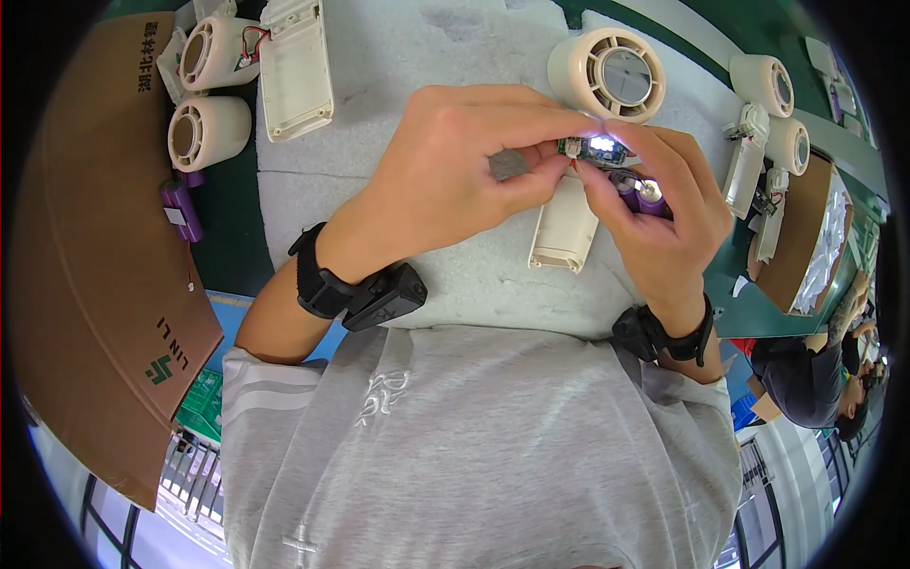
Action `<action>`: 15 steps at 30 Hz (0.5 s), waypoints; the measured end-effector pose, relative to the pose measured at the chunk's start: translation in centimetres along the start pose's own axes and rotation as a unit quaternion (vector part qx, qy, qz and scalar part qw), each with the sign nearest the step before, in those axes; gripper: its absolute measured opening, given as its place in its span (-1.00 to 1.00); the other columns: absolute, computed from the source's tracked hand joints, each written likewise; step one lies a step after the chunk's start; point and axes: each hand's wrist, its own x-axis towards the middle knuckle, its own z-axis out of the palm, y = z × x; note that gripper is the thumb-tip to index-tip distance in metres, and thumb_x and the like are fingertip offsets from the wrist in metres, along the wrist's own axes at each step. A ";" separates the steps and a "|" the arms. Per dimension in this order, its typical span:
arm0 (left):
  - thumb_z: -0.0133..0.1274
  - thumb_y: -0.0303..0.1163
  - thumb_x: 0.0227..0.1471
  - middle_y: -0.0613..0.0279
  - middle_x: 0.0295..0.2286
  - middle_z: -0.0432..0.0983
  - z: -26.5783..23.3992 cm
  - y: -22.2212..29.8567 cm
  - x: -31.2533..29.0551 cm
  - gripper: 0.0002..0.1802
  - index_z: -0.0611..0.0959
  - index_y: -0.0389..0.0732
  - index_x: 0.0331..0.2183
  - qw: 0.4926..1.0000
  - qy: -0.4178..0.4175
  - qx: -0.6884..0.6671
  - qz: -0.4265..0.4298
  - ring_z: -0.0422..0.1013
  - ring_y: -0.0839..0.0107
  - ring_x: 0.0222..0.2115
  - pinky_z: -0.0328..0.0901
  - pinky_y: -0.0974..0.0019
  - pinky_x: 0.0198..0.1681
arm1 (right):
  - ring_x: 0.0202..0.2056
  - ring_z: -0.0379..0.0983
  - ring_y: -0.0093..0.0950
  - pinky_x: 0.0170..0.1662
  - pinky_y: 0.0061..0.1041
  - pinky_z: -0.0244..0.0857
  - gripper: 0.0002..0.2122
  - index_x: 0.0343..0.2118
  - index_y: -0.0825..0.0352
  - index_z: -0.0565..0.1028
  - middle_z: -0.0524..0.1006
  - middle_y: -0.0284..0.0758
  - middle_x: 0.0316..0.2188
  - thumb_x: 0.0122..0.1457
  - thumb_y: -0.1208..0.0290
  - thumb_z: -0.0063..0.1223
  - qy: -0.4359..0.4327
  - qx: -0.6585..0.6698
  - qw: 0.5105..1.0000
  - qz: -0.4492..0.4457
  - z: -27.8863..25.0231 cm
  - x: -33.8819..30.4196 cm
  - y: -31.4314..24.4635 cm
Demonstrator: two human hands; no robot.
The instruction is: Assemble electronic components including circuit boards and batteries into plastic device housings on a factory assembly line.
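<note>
A small green circuit board (574, 148) with brightly lit white lights is between my two hands above the padded surface. My left hand (455, 161) pinches the board's left end between thumb and fingertips. My right hand (668, 204) is closed around a purple battery pack (650, 197), its fingertips also at the board's right end. Part of the pack hides in the palm. Below the board lies a cream plastic handle shell (564, 232), its upper end covered by my hands. Just beyond them stands a round cream fan head (621, 76).
A white foam sheet (379, 57) covers the green table. At left are two fan heads (210, 133), an open shell half (296, 76), a purple battery (180, 211) and a large cardboard box (104, 237). More fan parts (761, 85) and an open carton (806, 237) sit right, near another person (806, 384).
</note>
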 end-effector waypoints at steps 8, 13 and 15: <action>0.16 -0.61 -0.22 0.21 -0.43 0.57 0.0 -0.1 0.1 -0.63 0.69 -0.15 -0.24 0.999 0.009 -0.003 0.033 0.50 0.36 -0.49 0.40 0.41 -0.43 | -0.48 0.50 -0.60 -0.48 -0.70 0.32 -0.72 -0.31 0.37 0.56 0.56 -0.32 -0.45 -0.16 0.60 0.35 -0.023 0.025 0.999 0.013 -0.4 0.0 -0.1; 0.18 -0.67 -0.26 0.16 -0.37 0.58 0.0 -0.2 0.1 -0.56 0.67 -0.19 -0.20 0.995 0.015 0.053 0.087 0.52 0.38 -0.43 0.44 0.43 -0.38 | -0.54 0.48 -0.65 -0.50 -0.72 0.30 -0.76 -0.27 0.40 0.53 0.56 -0.34 -0.47 -0.05 0.61 0.27 -0.065 0.140 0.968 0.198 -0.4 0.0 -0.8; 0.19 -0.66 -0.26 0.16 -0.37 0.58 0.0 -0.2 0.1 -0.56 0.68 -0.18 -0.21 0.993 0.024 0.065 0.100 0.52 0.38 -0.43 0.45 0.43 -0.39 | -0.56 0.47 -0.65 -0.51 -0.73 0.29 -0.77 -0.25 0.41 0.52 0.56 -0.34 -0.47 -0.02 0.61 0.24 -0.071 0.163 0.961 0.210 -0.4 0.0 -0.8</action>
